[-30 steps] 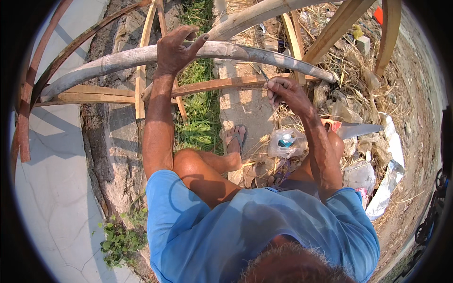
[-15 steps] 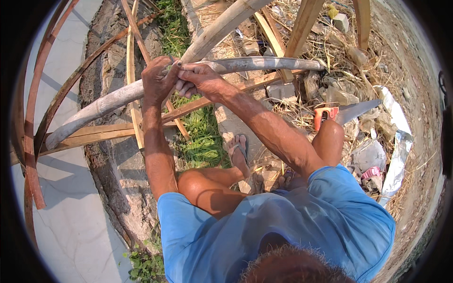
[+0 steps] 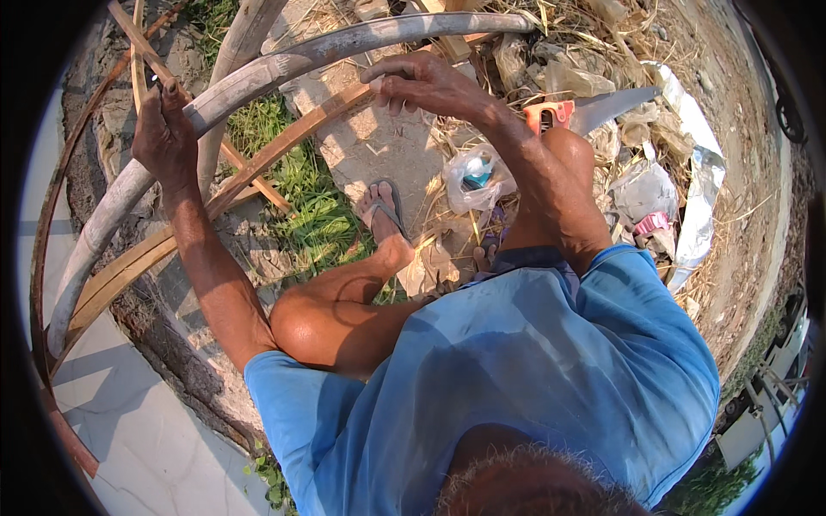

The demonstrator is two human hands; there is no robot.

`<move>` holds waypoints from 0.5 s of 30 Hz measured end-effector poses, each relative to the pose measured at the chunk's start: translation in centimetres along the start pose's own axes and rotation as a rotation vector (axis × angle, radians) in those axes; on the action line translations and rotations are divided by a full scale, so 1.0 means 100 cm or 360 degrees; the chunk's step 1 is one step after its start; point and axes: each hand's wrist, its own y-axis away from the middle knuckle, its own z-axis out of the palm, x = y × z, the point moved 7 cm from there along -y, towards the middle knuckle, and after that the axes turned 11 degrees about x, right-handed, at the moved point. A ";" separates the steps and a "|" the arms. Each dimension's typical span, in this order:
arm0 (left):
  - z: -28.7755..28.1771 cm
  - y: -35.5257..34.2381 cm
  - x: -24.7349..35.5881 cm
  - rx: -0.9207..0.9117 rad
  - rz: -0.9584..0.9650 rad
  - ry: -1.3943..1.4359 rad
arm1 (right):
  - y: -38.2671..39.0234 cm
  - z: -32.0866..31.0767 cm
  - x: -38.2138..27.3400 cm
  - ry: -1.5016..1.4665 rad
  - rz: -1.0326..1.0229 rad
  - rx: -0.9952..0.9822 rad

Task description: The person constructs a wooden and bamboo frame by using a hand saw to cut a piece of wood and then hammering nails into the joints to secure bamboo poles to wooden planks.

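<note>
My left hand (image 3: 166, 133) is closed in a pinch beside the curved grey-white pole (image 3: 258, 79). A tiny bright speck shows at its fingertips, too small to name. To the right, my right hand (image 3: 422, 83) hangs just below the pole with its fingers loosely curled and apart, nothing visible in them. A thicker straight pole (image 3: 243, 34) crosses the curved one near my left hand. Beneath both runs a sawn wooden strip (image 3: 288, 146). By my right knee lies a handsaw (image 3: 594, 112) with an orange handle.
A clear plastic bag (image 3: 478, 179) with something teal inside lies near my right forearm. Straw, plastic scraps and a silvery foil sheet (image 3: 699, 185) litter the right side. Bent wooden strips (image 3: 62, 185) arch at the left, over pale paving (image 3: 146, 421). Grass (image 3: 301, 193) grows between.
My hands, together at the pole crossing before, are now apart: the left is farther left, the right has drawn away to the right. The whole view has shifted, and the plastic bag is now uncovered.
</note>
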 end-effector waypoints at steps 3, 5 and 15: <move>-0.004 0.009 -0.002 0.0037 0.0118 -0.0150 | 0.045 -0.116 0.049 0.0093 0.0138 0.0391; -0.003 0.009 0.001 0.0033 0.0162 -0.0172 | 0.079 -0.176 0.065 0.0121 0.0331 0.0752; 0.005 0.012 -0.023 -0.0134 0.0080 -0.0252 | 0.296 -0.254 0.242 0.0779 0.1003 0.1295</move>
